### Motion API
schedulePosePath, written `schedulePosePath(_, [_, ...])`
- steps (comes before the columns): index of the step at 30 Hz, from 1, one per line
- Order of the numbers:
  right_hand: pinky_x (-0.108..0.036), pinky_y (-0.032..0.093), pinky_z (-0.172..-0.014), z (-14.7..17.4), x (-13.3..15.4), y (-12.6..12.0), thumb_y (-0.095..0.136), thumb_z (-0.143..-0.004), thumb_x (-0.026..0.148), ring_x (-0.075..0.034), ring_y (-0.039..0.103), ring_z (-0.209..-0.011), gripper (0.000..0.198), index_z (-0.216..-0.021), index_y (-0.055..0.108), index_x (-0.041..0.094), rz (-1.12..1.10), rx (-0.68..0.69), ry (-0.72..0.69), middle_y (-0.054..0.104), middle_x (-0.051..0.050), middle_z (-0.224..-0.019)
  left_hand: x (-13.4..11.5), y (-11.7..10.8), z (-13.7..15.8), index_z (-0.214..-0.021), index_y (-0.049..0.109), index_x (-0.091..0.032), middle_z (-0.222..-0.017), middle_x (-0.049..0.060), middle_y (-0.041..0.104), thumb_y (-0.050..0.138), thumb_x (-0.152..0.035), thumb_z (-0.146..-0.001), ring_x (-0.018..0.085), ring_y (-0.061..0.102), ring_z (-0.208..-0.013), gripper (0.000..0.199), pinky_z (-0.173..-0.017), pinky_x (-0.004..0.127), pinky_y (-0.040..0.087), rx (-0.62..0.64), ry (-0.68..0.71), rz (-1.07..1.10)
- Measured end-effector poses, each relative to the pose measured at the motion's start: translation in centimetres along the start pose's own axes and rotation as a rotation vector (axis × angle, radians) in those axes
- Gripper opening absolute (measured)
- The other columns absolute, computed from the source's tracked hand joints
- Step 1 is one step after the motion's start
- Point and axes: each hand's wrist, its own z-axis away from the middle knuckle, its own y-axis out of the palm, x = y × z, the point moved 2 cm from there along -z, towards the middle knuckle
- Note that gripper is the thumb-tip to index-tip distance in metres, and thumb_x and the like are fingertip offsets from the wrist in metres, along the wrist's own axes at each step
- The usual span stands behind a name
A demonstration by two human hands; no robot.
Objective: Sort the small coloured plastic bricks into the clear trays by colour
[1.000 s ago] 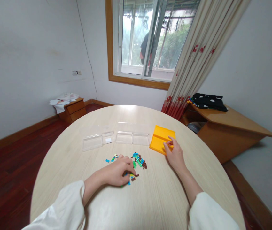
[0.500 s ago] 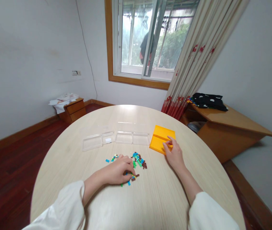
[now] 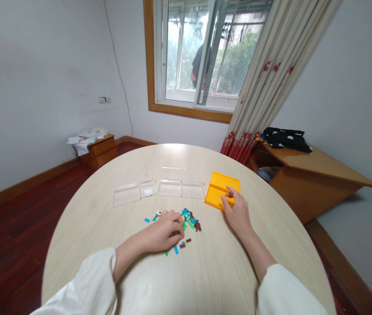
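Note:
My left hand [image 3: 168, 231] rests low over the table's middle, its fingers curled inward. Whatever lies under or between the fingertips is hidden. Just below it sit loose small building bricks: a blue brick [image 3: 176, 250], a brown brick [image 3: 182, 246] and a few others. Beyond its fingers is a pile of green, blue and brown bricks [image 3: 190, 219]; a smaller group of bricks [image 3: 156, 215] lies behind the knuckles. My right hand [image 3: 238, 212] is over the near right edge of a yellow tray [image 3: 224, 179], thumb and forefinger apart, with nothing visible between them.
Clear plastic boxes stand in a row behind the bricks: a left box [image 3: 126, 195], a small one [image 3: 147, 189] holding something white, and a double one [image 3: 170, 188]. All are on a round wooden table [image 3: 186, 280]. A slanted wooden desk [image 3: 323, 168] stands to the right.
My left hand has shifted slightly away from the near loose bricks, its fingers curling in and uncovering the table beneath. My right hand has edged a little left over the yellow tray.

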Motion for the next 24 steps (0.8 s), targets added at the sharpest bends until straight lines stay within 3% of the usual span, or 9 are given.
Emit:
schedulePosePath(4, [-0.04,0.042,-0.079,0.5,2.0,-0.1,0.041,-0.087,0.036,-0.024,0.057,-0.085,0.03,-0.103,0.057,0.016,-0.026,0.023,-0.097,0.064,-0.01,-0.088,0.2,-0.3,-0.2,-0.077,0.057,-0.017,-0.089,0.004,0.056,0.048,-0.016,-0.082,0.017,0.049,-0.089,0.01,-0.083,0.032,0.037,-0.156,-0.053,0.208])
schedulePosePath(7, [-0.037,0.041,-0.076,1.3,4.4,0.0,0.042,-0.089,0.031,-0.023,0.058,-0.084,0.022,-0.094,0.06,0.018,-0.078,0.078,-0.181,0.065,-0.009,-0.088,1.0,-0.2,-0.5,-0.079,0.051,-0.017,-0.077,0.002,0.054,0.045,-0.021,-0.084,0.014,0.048,-0.074,0.009,-0.071,0.027,0.039,-0.27,-0.127,0.453])
schedulePosePath(12, [-0.034,0.039,-0.073,3.1,9.2,-0.1,0.047,-0.089,0.027,-0.02,0.056,-0.08,0.015,-0.089,0.059,0.018,-0.21,0.21,-0.361,0.065,-0.007,-0.083,2.1,0.0,-0.9,-0.077,0.045,-0.017,-0.065,-0.003,0.044,0.05,-0.041,-0.082,0.01,0.042,-0.061,0.025,-0.06,0.023,0.035,-0.402,-0.188,0.752])
schedulePosePath(17, [-0.033,0.038,-0.071,4.3,12.1,-0.3,0.056,-0.085,0.029,-0.018,0.055,-0.077,0.011,-0.085,0.058,0.019,-0.285,0.259,-0.494,0.064,-0.005,-0.078,1.9,0.0,-1.1,-0.073,0.05,-0.015,-0.066,-0.002,0.048,0.062,-0.047,-0.072,0.01,0.045,-0.062,0.035,-0.061,0.023,0.035,-0.393,-0.201,0.876])
schedulePosePath(24, [-0.032,0.037,-0.071,4.5,12.2,-0.2,0.053,-0.087,0.021,-0.017,0.055,-0.075,0.007,-0.083,0.058,0.018,-0.274,0.243,-0.485,0.064,-0.003,-0.077,1.6,0.3,-1.2,-0.071,0.052,-0.014,-0.064,-0.001,0.051,0.065,-0.048,-0.068,0.009,0.046,-0.059,0.037,-0.059,0.022,0.036,-0.311,-0.226,0.915])
